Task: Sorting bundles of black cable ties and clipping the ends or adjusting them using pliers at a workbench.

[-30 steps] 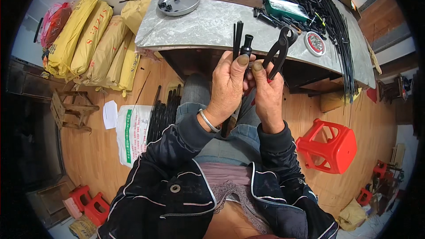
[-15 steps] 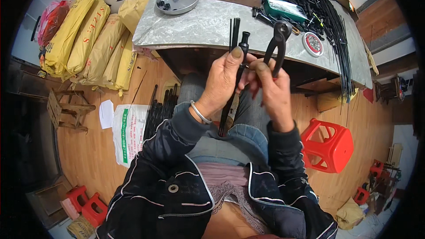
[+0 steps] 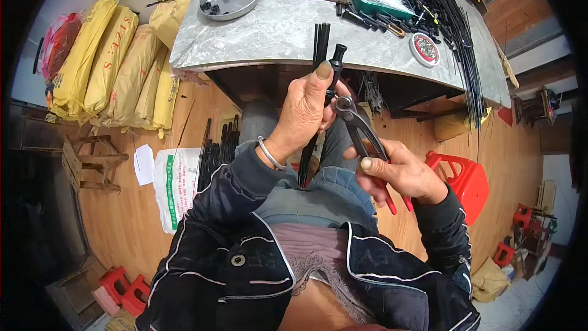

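We find the left hand (image 3: 305, 105) clasping slim black rods (image 3: 321, 43) and a flared black tube (image 3: 337, 56) above the denim-covered lap (image 3: 300, 205), presumably for steadiness; the right hand (image 3: 403, 175) grips red-handled black metal pincers (image 3: 369, 135), head angled leftward, seemingly for reach.

Black rods (image 3: 321, 44): slim, straight, bunched side by side, near upright, gripped in left hand (image 3: 301, 109); tops project above thumb, lower lengths run out below. Black tubular fitting (image 3: 337, 55): flared top, narrower neck, tilted slightly right, just beside rods in same grip. Pincers (image 3: 371, 136): dark metal, red handle ends, slanting in right hand (image 3: 401, 170), head up at left fingers; jaw opening unclear.
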`<act>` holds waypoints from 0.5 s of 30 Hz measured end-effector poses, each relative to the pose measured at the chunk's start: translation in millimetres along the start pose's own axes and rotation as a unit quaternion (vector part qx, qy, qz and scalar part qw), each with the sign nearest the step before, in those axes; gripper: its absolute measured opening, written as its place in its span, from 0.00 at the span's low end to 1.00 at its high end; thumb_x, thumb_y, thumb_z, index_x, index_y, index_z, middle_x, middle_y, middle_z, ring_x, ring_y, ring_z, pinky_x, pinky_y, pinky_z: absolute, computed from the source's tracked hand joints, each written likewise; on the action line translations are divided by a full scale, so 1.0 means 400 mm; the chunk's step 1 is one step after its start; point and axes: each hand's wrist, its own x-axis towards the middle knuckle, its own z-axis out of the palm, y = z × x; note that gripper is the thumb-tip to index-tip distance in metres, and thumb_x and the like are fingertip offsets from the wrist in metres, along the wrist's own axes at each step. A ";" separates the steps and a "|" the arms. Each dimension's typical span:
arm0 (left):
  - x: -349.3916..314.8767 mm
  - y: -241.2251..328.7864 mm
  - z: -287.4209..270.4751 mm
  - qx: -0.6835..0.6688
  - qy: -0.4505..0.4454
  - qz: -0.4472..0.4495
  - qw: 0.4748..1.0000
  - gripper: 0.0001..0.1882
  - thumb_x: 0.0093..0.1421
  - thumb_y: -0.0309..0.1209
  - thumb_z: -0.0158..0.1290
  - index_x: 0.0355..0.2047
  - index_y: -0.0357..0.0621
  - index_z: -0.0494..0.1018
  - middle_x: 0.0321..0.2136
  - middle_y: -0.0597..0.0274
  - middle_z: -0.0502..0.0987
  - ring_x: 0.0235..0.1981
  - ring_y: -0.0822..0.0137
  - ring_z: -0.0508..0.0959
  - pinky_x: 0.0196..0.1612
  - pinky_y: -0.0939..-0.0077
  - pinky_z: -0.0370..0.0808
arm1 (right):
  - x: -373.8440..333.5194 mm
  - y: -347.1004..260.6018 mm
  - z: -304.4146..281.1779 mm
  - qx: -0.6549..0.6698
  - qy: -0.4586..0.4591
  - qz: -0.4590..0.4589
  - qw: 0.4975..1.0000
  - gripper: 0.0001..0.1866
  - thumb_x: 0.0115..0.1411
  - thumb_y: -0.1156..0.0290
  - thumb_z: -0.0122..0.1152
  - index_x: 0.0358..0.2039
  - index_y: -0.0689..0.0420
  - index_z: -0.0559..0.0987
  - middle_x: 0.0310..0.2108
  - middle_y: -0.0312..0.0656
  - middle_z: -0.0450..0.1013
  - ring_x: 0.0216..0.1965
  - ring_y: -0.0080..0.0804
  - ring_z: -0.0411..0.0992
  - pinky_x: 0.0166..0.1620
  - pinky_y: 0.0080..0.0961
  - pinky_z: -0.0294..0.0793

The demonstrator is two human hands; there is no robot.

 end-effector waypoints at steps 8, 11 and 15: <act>-0.012 0.008 0.007 0.018 -0.003 -0.004 1.000 0.35 0.63 0.62 0.40 0.27 0.38 0.73 0.10 0.72 0.64 0.10 0.82 0.63 0.14 0.87 0.57 | -0.008 -0.006 0.012 0.075 -0.012 -0.016 0.997 0.17 0.67 0.63 0.49 0.49 0.63 0.67 0.22 0.38 0.68 0.19 0.25 0.69 0.23 0.25 0.72; -0.014 0.009 0.019 0.041 0.005 0.017 0.999 0.37 0.63 0.63 0.37 0.28 0.36 0.72 0.10 0.74 0.61 0.10 0.82 0.60 0.13 0.86 0.56 | -0.009 -0.017 0.027 0.066 -0.006 0.027 0.997 0.12 0.68 0.64 0.48 0.43 0.61 0.68 0.21 0.36 0.67 0.17 0.24 0.67 0.21 0.23 0.70; -0.016 0.007 0.011 0.031 0.016 0.014 0.999 0.36 0.63 0.62 0.37 0.28 0.37 0.71 0.10 0.74 0.60 0.10 0.82 0.60 0.13 0.86 0.56 | 0.022 -0.026 0.027 -0.100 0.061 0.029 0.993 0.10 0.68 0.64 0.47 0.36 0.58 0.66 0.21 0.35 0.65 0.15 0.21 0.64 0.18 0.21 0.66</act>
